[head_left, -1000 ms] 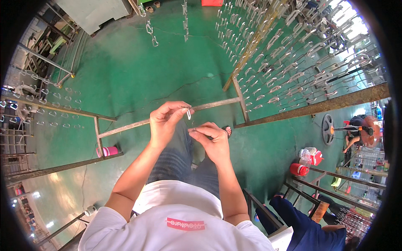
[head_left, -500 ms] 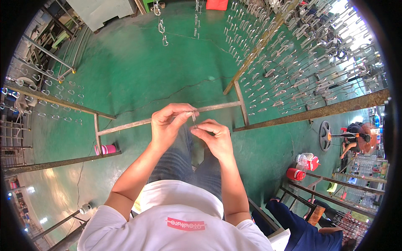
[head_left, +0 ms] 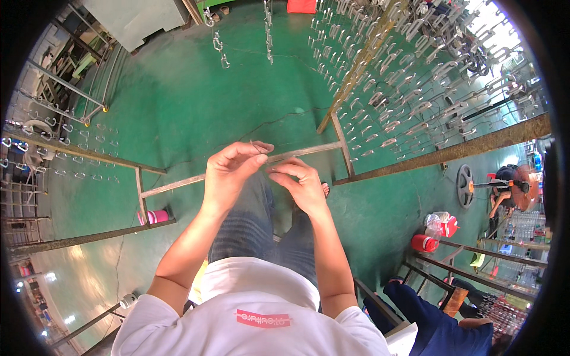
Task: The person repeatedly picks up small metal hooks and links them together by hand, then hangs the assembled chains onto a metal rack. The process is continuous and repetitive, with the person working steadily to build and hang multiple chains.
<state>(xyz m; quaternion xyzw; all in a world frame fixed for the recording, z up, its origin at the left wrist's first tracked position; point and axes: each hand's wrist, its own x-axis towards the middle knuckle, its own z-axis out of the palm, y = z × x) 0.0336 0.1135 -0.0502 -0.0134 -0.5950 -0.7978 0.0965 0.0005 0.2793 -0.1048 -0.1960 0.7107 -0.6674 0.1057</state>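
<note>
My left hand (head_left: 227,175) is raised in front of me, thumb and fingers closed on a small, thin, curved metal piece (head_left: 256,146). Its exact kind is too small to tell. To the right and slightly lower, my right hand (head_left: 304,185) is bent into a pinch, its fingertips just apart from the left hand's. Whatever those right fingertips hold, if anything, cannot be made out. Both hands are above a wooden crossbar (head_left: 178,185) of a frame, with my jeans-clad legs below.
Many metal links hang in rows on a rack (head_left: 415,77) at the right. Carabiners (head_left: 61,155) hang at the left, and short chains (head_left: 218,44) ahead. A pink container (head_left: 155,217), red jugs (head_left: 425,242) and a fan (head_left: 465,186) stand on the green floor. A person in navy (head_left: 427,314) sits lower right.
The metal piece, earlier upright between both hands' fingertips, is now up in the left fingers. My left hand has shifted slightly left and up; the right fingertips have risen a little.
</note>
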